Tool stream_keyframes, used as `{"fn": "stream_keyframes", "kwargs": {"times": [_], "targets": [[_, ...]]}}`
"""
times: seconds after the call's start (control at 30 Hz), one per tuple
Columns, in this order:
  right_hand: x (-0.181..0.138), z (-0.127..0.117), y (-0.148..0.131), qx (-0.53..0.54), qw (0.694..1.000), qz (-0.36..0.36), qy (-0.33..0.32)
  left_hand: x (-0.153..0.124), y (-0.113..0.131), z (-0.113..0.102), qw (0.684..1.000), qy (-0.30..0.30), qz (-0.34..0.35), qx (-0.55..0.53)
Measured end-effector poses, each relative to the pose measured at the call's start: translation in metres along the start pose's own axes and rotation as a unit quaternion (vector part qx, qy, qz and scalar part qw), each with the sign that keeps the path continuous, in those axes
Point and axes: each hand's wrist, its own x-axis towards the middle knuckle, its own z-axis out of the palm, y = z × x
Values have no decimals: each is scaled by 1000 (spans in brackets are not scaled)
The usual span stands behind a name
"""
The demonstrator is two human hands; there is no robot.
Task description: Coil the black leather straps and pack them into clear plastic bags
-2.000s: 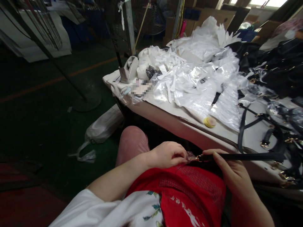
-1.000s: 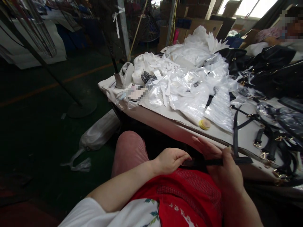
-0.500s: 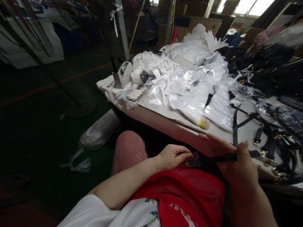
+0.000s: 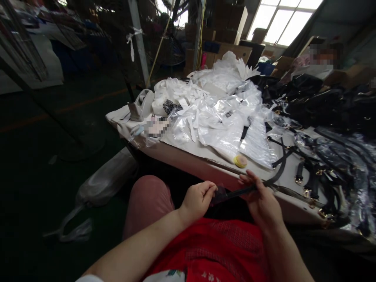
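Observation:
A black strap (image 4: 239, 192) runs between my two hands above my lap, and its far part curves up onto the table edge. My left hand (image 4: 197, 200) is closed, pinching the strap's near end, where a piece of dark, see-through plastic film (image 4: 221, 192) shows around it. Further along, my right hand (image 4: 266, 203) holds the strap under the thumb, with its fingers partly stretched out. More black straps with gold buckles (image 4: 315, 188) lie on the table to the right of my right hand.
On the table (image 4: 182, 156) are clear plastic bags (image 4: 217, 133), a yellow tape roll (image 4: 240, 161), white paper strips and a tape dispenser (image 4: 141, 105). Black bags (image 4: 317, 98) pile up at the right. A wrapped white bundle (image 4: 107, 178) lies on the floor at left.
The view has shifted, with the table now lower and further left. My hands are closer together on the strap, and my right hand has turned its palm more upward.

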Motion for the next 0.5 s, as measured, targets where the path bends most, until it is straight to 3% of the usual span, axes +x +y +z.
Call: {"fn": "stream_keyframes", "kwargs": {"times": [0.1, 0.17, 0.27, 0.37, 0.43, 0.5], "targets": [[-18, 25, 16, -93, 988, 18, -119, 0, 6, 6, 1000, 3, 23, 6], [-19, 29, 20, -77, 981, 55, -167, -2, 7, 5, 999, 19, 26, 7], [1, 14, 8, 44, 992, 83, -87, -6, 3, -1, 999, 31, 23, 26], [19, 2, -6, 101, 993, 55, -13, -8, -1, -4, 998, 26, 15, 49], [14, 9, -4, 82, 996, 21, -28, -7, -1, -3, 998, 22, 10, 52], [0, 22, 8, 31, 994, 30, -100, -4, 2, -2, 999, 21, 5, 48]]}}
